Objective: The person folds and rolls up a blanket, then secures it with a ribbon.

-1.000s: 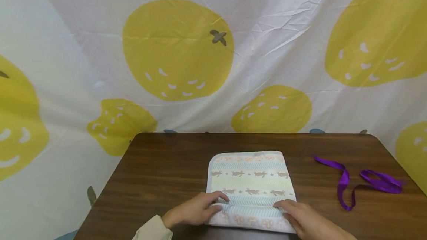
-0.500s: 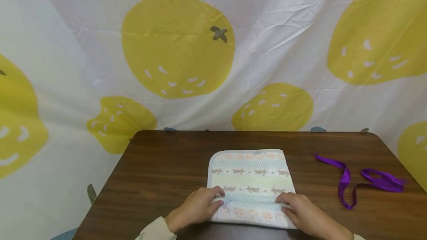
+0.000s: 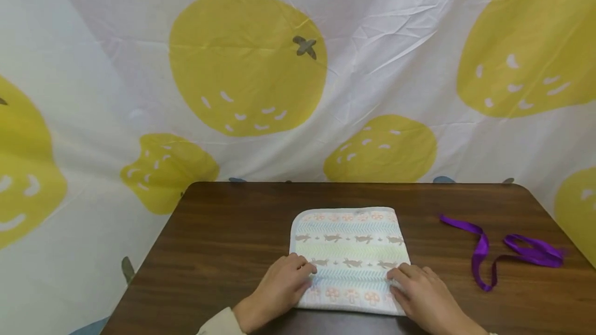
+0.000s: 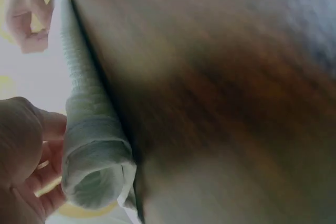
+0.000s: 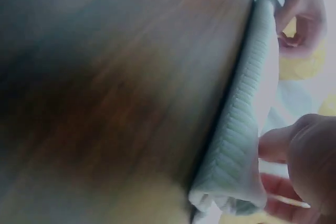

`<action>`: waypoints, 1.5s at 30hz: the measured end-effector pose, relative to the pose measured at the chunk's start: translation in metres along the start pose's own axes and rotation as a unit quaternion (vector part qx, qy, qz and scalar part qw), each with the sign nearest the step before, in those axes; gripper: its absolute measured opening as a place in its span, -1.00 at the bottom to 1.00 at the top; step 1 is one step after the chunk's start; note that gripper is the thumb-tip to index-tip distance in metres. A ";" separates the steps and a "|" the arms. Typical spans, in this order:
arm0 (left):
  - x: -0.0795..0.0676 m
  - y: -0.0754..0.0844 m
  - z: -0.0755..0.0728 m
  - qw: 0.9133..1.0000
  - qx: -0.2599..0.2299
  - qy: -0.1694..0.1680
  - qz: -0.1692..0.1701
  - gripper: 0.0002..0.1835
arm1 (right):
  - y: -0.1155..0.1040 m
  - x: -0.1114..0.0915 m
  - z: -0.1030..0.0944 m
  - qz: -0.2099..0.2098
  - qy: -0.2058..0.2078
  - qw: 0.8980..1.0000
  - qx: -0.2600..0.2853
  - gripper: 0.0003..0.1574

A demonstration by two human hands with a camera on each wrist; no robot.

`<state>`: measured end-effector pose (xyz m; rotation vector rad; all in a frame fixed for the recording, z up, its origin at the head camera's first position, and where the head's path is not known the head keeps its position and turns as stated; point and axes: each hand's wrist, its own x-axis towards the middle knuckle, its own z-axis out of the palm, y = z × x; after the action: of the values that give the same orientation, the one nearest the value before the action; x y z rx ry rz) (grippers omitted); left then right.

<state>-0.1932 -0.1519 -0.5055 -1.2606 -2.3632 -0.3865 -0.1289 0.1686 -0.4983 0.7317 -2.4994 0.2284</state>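
Note:
A pale cloth (image 3: pixel 351 249) with printed rows of brown animals, blue zigzags and orange mushrooms lies on the table. Its near side is rolled up; in the left wrist view the roll's hollow end (image 4: pixel 97 179) shows. My left hand (image 3: pixel 281 286) grips the left end of this roll, fingers bent over the top and thumb at the near side. At the right end, my right hand (image 3: pixel 423 291) holds the roll in the same way. The right wrist view shows the right hand's fingers (image 5: pixel 278 187) against the ribbed roll (image 5: pixel 236 129).
A purple ribbon (image 3: pixel 481 252) lies in loose loops to the right of the cloth. The dark wooden table (image 3: pixel 223 242) ends at a fabric backdrop (image 3: pixel 382 40) printed with yellow fruit.
Both hands have shifted slightly forward, and their fingers are bent more over the roll. The cloth's near rolled edge has moved a little away from me. The ribbon stays put.

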 end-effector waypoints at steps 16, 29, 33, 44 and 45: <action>-0.012 0.006 -0.016 0.990 0.000 -0.113 0.078 -0.57 | 0.004 -0.011 -0.001 -0.154 -0.059 0.986 0.011 -0.44; -0.018 -0.003 -0.010 0.991 0.009 -0.106 0.077 -0.42 | 0.011 -0.005 -0.009 -0.101 -0.158 0.978 0.089 -0.27; -0.018 -0.003 -0.010 0.992 -0.002 -0.109 0.069 -0.43 | 0.012 -0.005 -0.010 -0.085 -0.157 0.979 0.098 -0.22; -0.018 -0.002 -0.009 0.995 -0.035 -0.066 0.069 -0.43 | 0.014 -0.009 -0.004 -0.118 -0.078 0.986 0.084 -0.20; -0.018 -0.002 -0.010 0.995 -0.037 -0.068 0.068 -0.43 | 0.014 -0.010 -0.003 -0.122 -0.069 0.987 0.079 -0.24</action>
<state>-0.1836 -0.1701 -0.5061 -1.5167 -2.3752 -0.3587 -0.1283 0.1861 -0.5008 1.1460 -2.5092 0.2987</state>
